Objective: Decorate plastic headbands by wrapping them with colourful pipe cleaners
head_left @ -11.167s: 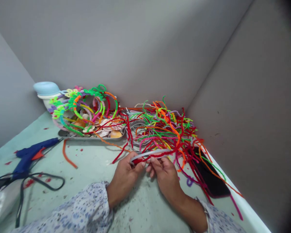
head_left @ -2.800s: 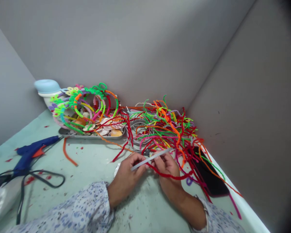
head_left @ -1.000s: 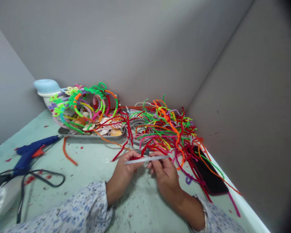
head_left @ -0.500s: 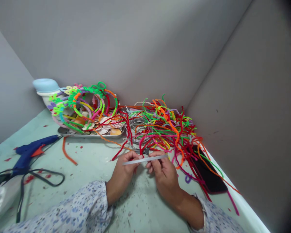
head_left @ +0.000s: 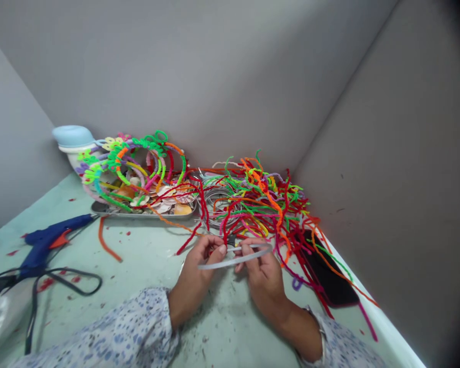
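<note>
Between my hands is a thin whitish-grey headband (head_left: 233,261), a curved strip whose arc bows toward me above the table. My left hand (head_left: 199,266) pinches it near its left part, fingers curled. My right hand (head_left: 262,271) closes on its right part with thumb and fingertips. A red pipe cleaner (head_left: 225,230) runs up from the left fingertips toward the pile behind; whether the fingers grip it I cannot tell. Just beyond the hands lies a dark tool (head_left: 232,239), mostly hidden.
A heap of colourful pipe cleaners (head_left: 264,199) and coiled grey wire (head_left: 214,204) lie behind my hands. A metal tray (head_left: 153,216) holds shells, with decorated headbands (head_left: 141,153) above it. A blue glue gun (head_left: 53,237) sits left, a black phone (head_left: 329,276) right.
The strip has tilted, so its curve now shows as an open loop rather than nearly edge-on. Both hands stay almost in place, the fingers shifting slightly.
</note>
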Tool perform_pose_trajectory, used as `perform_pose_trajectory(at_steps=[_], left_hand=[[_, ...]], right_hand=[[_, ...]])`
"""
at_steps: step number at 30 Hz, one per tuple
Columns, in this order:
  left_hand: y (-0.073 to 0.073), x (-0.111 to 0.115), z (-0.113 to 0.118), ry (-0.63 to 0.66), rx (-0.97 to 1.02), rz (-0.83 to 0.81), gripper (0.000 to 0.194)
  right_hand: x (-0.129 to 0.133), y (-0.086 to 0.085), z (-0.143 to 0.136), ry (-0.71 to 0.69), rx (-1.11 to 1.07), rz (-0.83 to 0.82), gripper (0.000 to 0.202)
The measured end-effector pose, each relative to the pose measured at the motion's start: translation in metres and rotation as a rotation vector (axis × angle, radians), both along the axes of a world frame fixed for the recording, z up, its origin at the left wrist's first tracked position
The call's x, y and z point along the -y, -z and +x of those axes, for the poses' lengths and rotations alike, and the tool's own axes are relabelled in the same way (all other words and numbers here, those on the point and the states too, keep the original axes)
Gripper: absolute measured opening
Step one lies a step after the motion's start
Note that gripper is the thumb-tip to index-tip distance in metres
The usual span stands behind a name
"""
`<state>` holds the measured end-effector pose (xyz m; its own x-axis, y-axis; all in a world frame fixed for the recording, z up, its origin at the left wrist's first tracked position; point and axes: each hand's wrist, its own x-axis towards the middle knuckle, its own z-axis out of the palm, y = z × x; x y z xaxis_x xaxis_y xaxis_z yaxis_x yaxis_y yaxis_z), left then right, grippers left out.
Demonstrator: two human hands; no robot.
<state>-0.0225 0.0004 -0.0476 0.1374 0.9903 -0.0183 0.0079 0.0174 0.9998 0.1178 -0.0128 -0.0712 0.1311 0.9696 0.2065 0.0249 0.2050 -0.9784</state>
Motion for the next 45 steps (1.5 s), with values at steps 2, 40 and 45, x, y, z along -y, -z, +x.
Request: perform_pose_trajectory(at_steps=[2,40,45], left_hand=[[-0.0003,0.0007,0.0000,-0.031,0.001,0.030,0.012],[-0.0027,0.0022,-0.0007,-0.084,-0.211,0.343,0.011],[-0.0014,0.0021,0.0000,-0.077,-0.185,0.330,0.010]], right_hand=[[0.0001,-0.0007,0.0001,-0.011,-0.010,0.000,0.018],[0.0025,0.0051,0.0027,-0.007,-0.079,0.082,0.012],[0.0025,0.0065,0.0030,-0.014,-0.075,0.111,0.012]])
